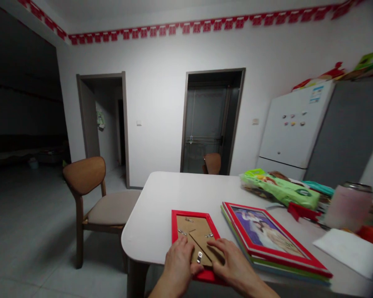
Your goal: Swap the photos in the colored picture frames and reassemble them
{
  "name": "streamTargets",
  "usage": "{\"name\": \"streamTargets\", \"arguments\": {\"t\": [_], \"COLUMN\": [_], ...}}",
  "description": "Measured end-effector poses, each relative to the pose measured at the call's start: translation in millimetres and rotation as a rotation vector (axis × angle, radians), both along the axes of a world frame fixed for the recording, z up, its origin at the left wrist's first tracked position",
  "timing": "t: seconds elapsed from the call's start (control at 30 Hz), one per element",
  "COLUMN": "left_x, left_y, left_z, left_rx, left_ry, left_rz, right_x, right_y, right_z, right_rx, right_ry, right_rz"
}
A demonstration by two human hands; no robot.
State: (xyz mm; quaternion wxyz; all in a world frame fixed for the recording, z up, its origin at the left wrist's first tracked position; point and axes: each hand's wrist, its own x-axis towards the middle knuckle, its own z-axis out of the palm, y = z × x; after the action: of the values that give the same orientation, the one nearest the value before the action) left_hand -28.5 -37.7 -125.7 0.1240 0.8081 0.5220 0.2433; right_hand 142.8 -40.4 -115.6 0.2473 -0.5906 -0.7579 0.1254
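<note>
A small red picture frame (174,223) lies face down on the white table (170,186), its brown backboard (199,227) uppermost. Small metal clips and a hanger (199,257) show on the board, with the folded stand strip running across it. My left hand (178,258) grips the frame's lower left part, fingers curled on the board and thumb near the bottom edge. On the lower right, my right hand (231,263) has its fingers bent over the board and its thumb by the bottom bar. Both palms hide the frame's lower corners.
Right of my hands is a stack of frames, topped by a larger red photo frame (298,248). Behind it lie a green packet (282,190), a pink jar (349,207) and white paper (349,250). A wooden chair (83,176) stands left of the table.
</note>
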Motion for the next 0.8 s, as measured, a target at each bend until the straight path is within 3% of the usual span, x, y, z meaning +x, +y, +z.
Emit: {"name": "streamTargets", "arguments": {"t": [0.17, 0.37, 0.6, 0.8], "left_x": [-6.4, -12.8, -18.3, -15.9], "left_y": [5.3, 0.6, -3.9, -4.4], "left_z": [-1.7, -4.6, -14.9, -15.5], "left_rx": [-0.012, -0.007, -0.055, -0.055], "left_ry": [0.046, 0.032, 0.021, 0.022], "left_rz": [-0.046, -0.058, -0.089, -0.06], "right_x": [-3.1, 4.5, 4.3, 2.2], "right_y": [3.5, 7.9, 37.8, 40.5], "right_z": [-12.0, -10.4, -11.9, -12.8], "right_rx": [0.06, 0.086, 0.111, 0.108], "right_ry": [-0.086, -0.125, -0.266, -0.202], "right_rz": [-0.024, 0.041, -0.091, 0.0]}}
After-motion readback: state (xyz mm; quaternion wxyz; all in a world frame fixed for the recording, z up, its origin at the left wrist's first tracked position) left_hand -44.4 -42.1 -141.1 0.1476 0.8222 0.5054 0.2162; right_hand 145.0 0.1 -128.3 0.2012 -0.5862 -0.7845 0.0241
